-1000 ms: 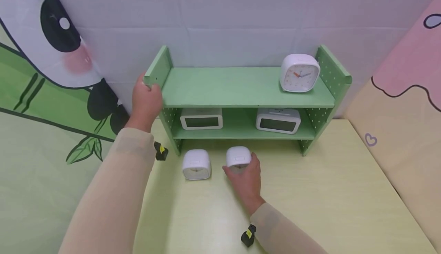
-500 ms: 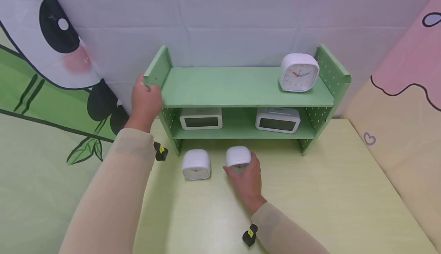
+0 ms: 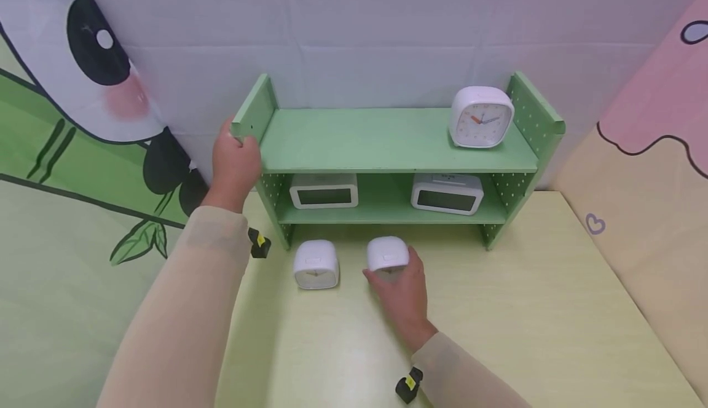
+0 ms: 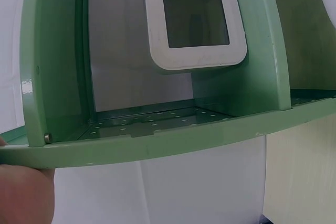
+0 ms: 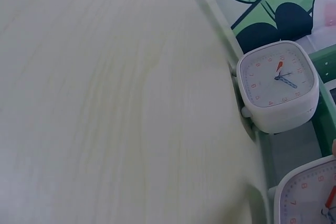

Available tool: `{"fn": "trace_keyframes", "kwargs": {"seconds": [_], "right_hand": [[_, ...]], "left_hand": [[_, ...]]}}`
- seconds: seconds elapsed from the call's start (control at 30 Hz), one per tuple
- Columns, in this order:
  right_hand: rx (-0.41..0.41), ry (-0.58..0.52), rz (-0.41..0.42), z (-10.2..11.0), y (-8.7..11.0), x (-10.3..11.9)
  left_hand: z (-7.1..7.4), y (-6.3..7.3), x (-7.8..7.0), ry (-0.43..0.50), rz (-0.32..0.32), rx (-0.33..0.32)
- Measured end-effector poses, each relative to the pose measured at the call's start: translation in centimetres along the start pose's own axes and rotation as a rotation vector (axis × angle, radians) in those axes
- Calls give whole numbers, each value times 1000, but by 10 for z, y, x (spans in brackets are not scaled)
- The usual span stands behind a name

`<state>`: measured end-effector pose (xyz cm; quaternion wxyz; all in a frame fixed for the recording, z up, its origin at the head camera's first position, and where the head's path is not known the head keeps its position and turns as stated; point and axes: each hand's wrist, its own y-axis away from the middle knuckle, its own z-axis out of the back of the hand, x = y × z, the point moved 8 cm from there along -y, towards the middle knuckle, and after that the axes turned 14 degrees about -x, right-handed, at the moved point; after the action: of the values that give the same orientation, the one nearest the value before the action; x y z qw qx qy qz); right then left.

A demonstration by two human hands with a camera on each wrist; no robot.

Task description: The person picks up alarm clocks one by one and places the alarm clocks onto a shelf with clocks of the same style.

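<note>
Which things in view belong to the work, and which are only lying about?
Likely in use:
shelf, gripped by left hand;
right table clock, held by right hand.

Probably idle:
left table clock;
upper clock;
left digital clock;
right digital clock.

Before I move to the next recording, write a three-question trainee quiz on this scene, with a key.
1. How many clocks stand on the green shelf?
2. True or false: the left hand grips the shelf's left end panel.
3. The right hand has its thumb and fingers around:
A) the clock on the top board
B) a dark-screened clock
C) a white clock in front of the shelf

Key
1. Three: one dial clock on top, two dark-screened clocks below.
2. True.
3. C.
</note>
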<state>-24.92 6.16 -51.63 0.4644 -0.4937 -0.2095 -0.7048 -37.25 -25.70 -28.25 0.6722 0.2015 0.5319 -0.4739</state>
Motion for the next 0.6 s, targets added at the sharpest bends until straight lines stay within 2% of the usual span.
{"fn": "trace_keyframes", "kwargs": {"seconds": [0.13, 0.23, 0.47, 0.6], "right_hand": [[20, -14, -9, 10, 6, 4], [29, -21, 15, 22, 8, 14], [51, -5, 159, 49, 2, 45], [48, -8, 225, 66, -3, 74]], "left_hand": [[0, 0, -1, 4, -4, 3], [0, 0, -1, 8, -10, 1], [-1, 0, -1, 15, -3, 9], [0, 1, -2, 12, -2, 11]]}}
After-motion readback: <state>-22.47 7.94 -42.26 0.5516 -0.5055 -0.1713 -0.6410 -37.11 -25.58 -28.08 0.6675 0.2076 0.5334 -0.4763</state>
